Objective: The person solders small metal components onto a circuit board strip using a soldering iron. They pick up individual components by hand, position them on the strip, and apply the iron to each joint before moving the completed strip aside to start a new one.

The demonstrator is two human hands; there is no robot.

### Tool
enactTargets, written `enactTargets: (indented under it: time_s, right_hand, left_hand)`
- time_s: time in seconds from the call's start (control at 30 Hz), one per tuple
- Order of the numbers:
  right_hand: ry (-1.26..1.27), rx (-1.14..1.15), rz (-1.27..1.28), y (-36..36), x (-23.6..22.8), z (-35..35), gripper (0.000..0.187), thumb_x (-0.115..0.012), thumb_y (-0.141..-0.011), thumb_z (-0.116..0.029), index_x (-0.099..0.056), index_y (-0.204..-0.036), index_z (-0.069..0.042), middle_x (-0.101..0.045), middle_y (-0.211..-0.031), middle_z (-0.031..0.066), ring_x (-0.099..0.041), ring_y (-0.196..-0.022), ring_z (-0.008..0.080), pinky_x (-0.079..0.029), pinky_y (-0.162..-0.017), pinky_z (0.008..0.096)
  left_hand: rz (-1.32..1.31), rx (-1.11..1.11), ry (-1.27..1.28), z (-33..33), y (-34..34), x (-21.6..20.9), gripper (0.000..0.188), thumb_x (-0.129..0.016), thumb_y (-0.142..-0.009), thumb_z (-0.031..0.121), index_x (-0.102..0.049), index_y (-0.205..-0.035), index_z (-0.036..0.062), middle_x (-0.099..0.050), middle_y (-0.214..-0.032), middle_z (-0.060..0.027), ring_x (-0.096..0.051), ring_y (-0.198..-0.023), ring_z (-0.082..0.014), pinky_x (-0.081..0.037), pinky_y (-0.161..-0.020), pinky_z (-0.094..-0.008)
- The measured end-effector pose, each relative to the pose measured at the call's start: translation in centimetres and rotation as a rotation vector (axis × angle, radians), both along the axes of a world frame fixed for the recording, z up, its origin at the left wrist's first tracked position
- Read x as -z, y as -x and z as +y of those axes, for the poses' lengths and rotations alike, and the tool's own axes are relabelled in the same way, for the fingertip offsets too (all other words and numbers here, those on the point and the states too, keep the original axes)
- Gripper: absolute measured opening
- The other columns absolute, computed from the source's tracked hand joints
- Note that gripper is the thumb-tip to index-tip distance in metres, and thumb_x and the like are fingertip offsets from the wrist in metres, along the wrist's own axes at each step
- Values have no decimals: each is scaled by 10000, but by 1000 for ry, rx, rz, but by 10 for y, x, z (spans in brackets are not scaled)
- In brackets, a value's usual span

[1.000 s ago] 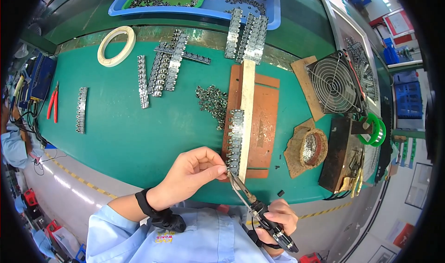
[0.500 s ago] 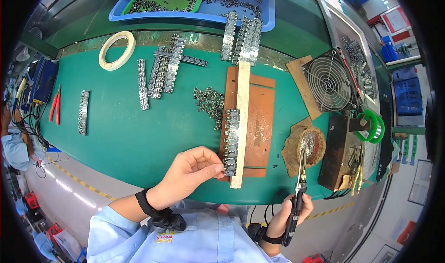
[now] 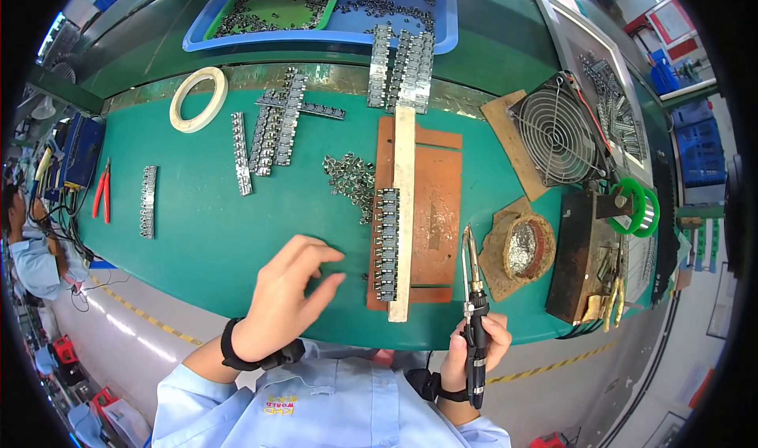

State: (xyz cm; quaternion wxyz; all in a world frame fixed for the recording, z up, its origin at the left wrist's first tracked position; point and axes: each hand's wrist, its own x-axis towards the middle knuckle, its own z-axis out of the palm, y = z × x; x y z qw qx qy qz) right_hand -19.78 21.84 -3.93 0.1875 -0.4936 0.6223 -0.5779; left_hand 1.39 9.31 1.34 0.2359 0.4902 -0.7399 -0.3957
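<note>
My right hand [image 3: 496, 342] is wrapped round a black-handled soldering iron [image 3: 476, 322], its metal tip pointing away from me beside the solder pot [image 3: 527, 251]. A thin metal tube runs along the iron's tip. My left hand [image 3: 286, 294] hovers above the green mat, thumb and fingers apart, holding nothing. Just right of it, a strip of small circuit boards [image 3: 386, 243] lies along the left side of a pale wooden bar [image 3: 404, 144]. The bar rests lengthwise on a brown board [image 3: 436, 203]. A pile of small metal parts [image 3: 351, 181] sits left of the strip.
More board strips [image 3: 276, 124] lie at the back, and one strip [image 3: 148, 202] at left near red pliers [image 3: 102, 192]. A tape roll [image 3: 180, 116], blue tray [image 3: 395, 23], fan [image 3: 557, 136] and green solder spool [image 3: 634, 207] stand around the mat.
My left hand has let go of the strip's near end and drawn back left, fingers parting. The soldering iron has moved left out of the solder pot toward the brown board.
</note>
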Motion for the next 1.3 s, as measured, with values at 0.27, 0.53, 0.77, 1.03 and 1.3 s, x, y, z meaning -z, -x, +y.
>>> enactTargets:
  time_s: [0.27,0.53,0.77,1.03,1.3]
  right_hand:
    - [1,8,-72,-4,-3,2,387,-638,-742,-108,-422,-1055,-40,-458,-887,110,-459,-715,167,-398,-618,275]
    - [-19,0,62,2,-2,0,377,-615,-767,-158,-413,-1065,-44,-413,-875,89,-449,-650,134,-390,-568,238]
    - [-27,1,77,2,-3,-1,379,-625,-758,-145,-421,-1059,-39,-429,-888,96,-459,-685,140,-398,-601,245]
    - [-25,-3,81,2,-4,-1,386,-631,-755,-140,-423,-1063,-38,-436,-892,100,-460,-691,142,-400,-606,249]
    - [-34,-8,79,3,-3,1,389,-634,-758,-148,-423,-1065,-39,-434,-892,101,-458,-667,139,-397,-590,247]
  left_hand:
    - [-144,105,291,7,16,15,196,-623,-687,-13,-573,-865,53,-543,-873,-75,-542,-688,-242,-433,-642,-326]
    - [117,8,49,14,8,5,175,-611,-696,-64,-581,-843,26,-602,-783,-62,-564,-700,-182,-441,-636,-273]
    - [256,44,-311,16,2,8,105,-606,-746,-63,-582,-833,-8,-598,-819,-66,-574,-743,-128,-454,-662,-241]
    - [549,-72,-659,17,9,9,104,-586,-792,-39,-550,-886,-17,-567,-848,-68,-575,-766,-123,-467,-683,-241]
    - [679,-117,-899,8,14,5,102,-591,-800,-11,-512,-857,20,-562,-820,-39,-580,-749,-113,-470,-683,-229]
